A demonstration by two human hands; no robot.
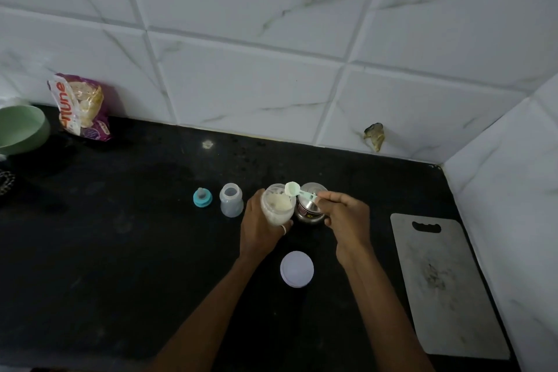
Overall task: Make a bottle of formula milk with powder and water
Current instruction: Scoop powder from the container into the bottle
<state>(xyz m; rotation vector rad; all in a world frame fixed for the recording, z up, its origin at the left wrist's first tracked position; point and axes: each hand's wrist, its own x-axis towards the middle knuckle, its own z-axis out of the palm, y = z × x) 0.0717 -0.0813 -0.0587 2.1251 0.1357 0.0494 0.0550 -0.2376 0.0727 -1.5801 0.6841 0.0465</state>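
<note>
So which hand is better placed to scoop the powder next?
Right. The right hand pinches the scoop over the open powder jar, while the left hand grips that jar.

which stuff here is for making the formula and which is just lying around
For the job: powder jar in the left hand, scoop in the right hand, baby bottle, teat cap, jar lid, steel flask (likely water).

Lying about: cutting board, green bowl, food packet.
</note>
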